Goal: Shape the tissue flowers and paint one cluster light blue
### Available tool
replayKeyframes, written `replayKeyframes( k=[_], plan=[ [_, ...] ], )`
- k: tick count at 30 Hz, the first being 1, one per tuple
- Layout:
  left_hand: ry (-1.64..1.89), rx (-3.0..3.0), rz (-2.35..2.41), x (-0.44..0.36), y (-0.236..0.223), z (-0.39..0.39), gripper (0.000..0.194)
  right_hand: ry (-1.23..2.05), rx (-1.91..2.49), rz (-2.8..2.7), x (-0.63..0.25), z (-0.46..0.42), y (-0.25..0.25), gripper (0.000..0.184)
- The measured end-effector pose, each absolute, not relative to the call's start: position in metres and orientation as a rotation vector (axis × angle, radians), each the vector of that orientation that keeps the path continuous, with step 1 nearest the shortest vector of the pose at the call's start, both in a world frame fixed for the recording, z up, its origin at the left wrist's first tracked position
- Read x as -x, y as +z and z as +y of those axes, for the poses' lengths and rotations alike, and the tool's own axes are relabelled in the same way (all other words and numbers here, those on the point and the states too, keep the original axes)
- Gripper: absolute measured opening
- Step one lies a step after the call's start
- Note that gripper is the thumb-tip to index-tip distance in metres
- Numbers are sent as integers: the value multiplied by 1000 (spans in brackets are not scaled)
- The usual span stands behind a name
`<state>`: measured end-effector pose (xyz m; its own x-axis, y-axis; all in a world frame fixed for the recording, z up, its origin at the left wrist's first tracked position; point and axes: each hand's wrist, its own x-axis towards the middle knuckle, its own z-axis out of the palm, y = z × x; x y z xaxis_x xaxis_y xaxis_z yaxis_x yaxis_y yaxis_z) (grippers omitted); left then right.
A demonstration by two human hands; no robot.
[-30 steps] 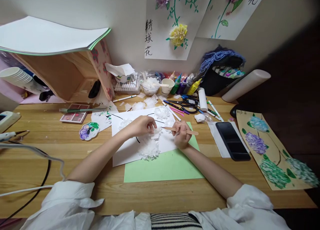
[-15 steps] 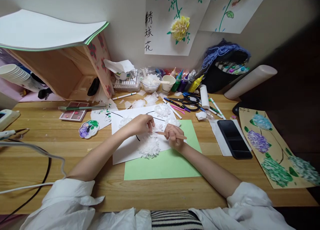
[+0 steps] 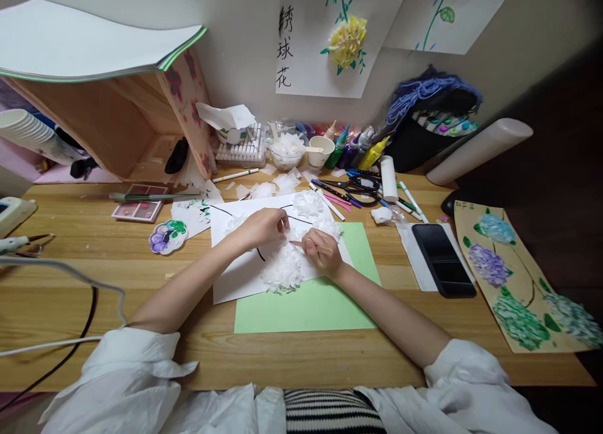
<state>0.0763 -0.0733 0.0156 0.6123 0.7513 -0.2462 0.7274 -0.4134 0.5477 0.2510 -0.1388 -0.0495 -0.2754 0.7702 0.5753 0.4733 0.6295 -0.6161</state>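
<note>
Wooden tabletop (image 3: pixel 207 365), strewn along its far edge with paper scraps and pens, serves as workbench beneath a wall (image 3: pixel 235 51) hung with flower pictures. A person in rolled white sleeves leans both forearms over a white sheet (image 3: pixel 235 285), which partly overlaps a green sheet (image 3: pixel 306 311). The right hand (image 3: pixel 323 252) grips a slim wooden stick (image 3: pixel 296 243), its fingers wrapped around the shaft and its tip pointing toward the left hand (image 3: pixel 269 227). There, thumb and fingers curl close together just above the paper (whether they pinch a scrap, one cannot tell). Just below, a ruffled white cluster (image 3: pixel 282 271) sits on the white sheet; a second cluster (image 3: pixel 307 204) lies toward its far edge, near drawn dark lines.

The step in hand appears to be fine work with the stick's tip at the left fingertips, beside the nearer cluster. The next move seems to call for steady left fingers and a light, exact touch that leaves the delicate ruffles uncrushed.
</note>
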Motion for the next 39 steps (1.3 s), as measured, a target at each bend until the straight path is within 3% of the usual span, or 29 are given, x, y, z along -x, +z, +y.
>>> replayKeyframes(
  k=[16, 27, 39],
  plan=[
    [-310, -2474, 1328, -72, 19, -69, 20, 544, 1172, -1719, -246, -137, -53, 31],
    [-314, -2490, 1334, -72, 17, -69, 21, 441, 974, -1846, -247, -142, -55, 31],
    [-296, -2483, 1306, -71, 14, -66, 21, 502, 1158, -1772, -246, -139, -53, 32]
  ],
)
